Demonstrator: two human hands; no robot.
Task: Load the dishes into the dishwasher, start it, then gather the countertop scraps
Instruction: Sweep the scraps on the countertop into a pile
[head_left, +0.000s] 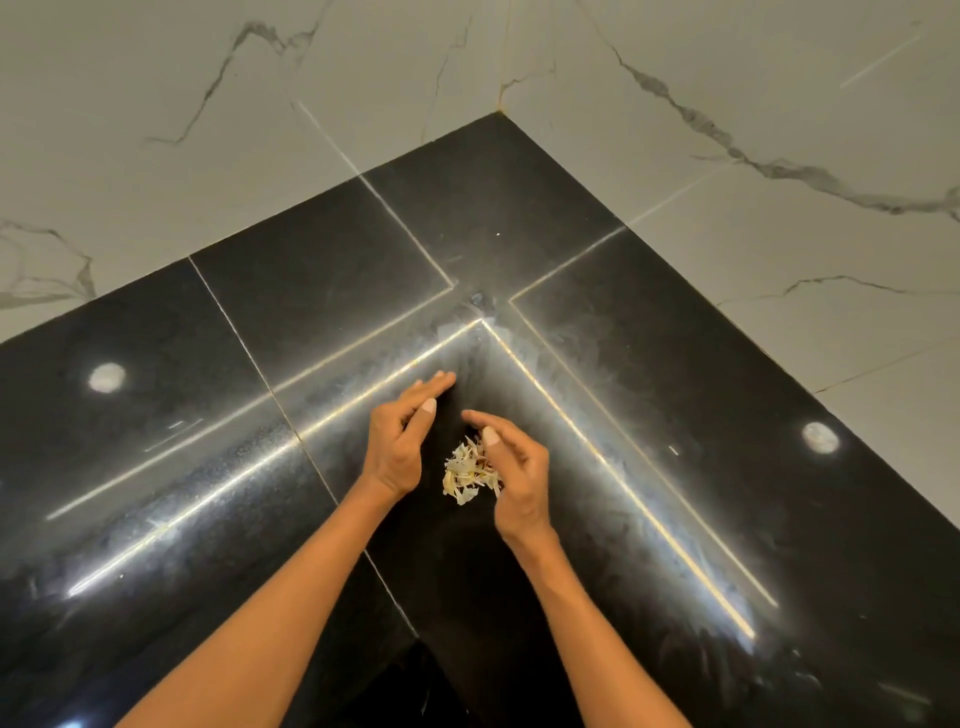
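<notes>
Two bare forearms nearest the lens, reaching in over the near edge of the black countertop (311, 291) toward its inner corner. Scraps (467, 473), pale papery peelings, already drawn into one small heap well short of the back corner, between the two hands. Judged far along: no dishes or dishwasher in view, only the gathering left, with the heap not yet lifted. Left hand (400, 441) stood on edge just left of the heap, fingers straight and pressed together, thumb raised, holding nothing. Right hand (511, 467) cupped against the heap's right side, fingers loosely curved over it, thumb up; whether actually touching the peelings, impossible to tell. Marble wall (727, 156) behind both edges.
</notes>
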